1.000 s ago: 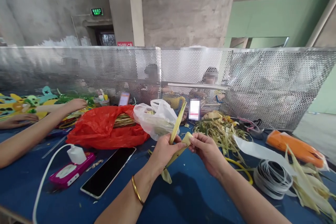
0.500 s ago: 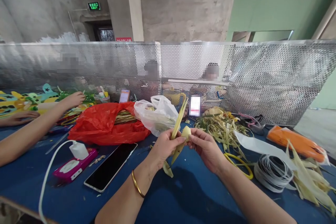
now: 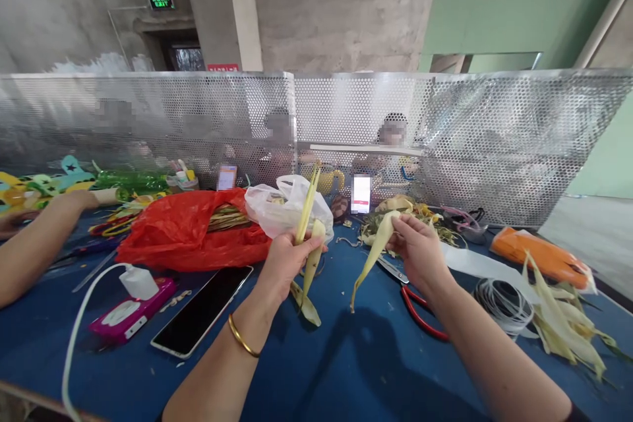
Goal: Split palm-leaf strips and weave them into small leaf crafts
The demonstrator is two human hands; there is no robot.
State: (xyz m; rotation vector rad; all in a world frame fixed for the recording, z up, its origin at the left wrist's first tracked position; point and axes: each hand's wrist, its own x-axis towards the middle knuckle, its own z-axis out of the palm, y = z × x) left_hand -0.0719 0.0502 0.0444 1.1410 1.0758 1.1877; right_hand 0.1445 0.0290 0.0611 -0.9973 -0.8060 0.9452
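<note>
My left hand is closed around a bundle of pale green corn husk. Its stalk-like end points up, while a curled husk piece hangs below the thumb. To the right, my right hand pinches the upper end of one separate corn husk leaf, which tapers down to a brownish tip above the table. Red-handled scissors lie under my right wrist, partly covered by it. Behind my right hand is a heap of husk scraps.
A red plastic bag, a white bag, a phone and a purple power strip lie left. To the right are a wire coil, loose husks and an orange packet. A co-worker's arm reaches in at left.
My hands have moved apart. The right hand has gone right with a separate husk leaf, and the left has shifted left with the bundle. The scissors now show. The co-worker's arm has drawn back left.
</note>
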